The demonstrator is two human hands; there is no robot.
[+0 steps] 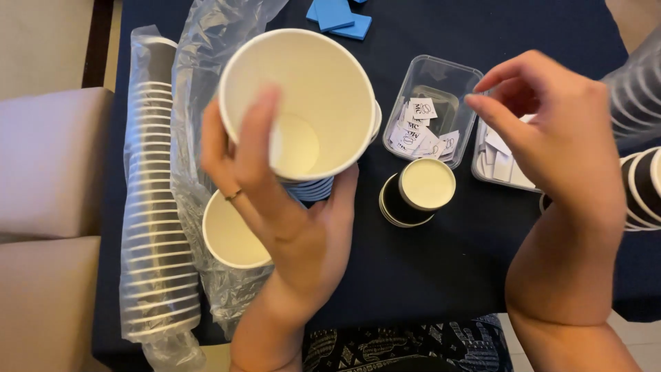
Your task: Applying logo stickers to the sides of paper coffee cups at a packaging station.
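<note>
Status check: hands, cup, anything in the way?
Left hand grips white paper cup, mouth toward camera. Right hand empty, fingers pinched over clear tray. Nothing blocking.

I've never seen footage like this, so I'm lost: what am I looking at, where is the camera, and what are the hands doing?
There is one picture, from a camera worn on a person's head, looking down at their own two bare hands over a table with a dark blue cloth. The left hand holds a white paper cup, tilted so you see inside. The right hand hovers with fingers pinched over a clear tray of paper slips; whether it holds one is unclear. Another tray of printed slips, a small dark cup stack, a bagged sleeve of cups and blue pads lie around.
</note>
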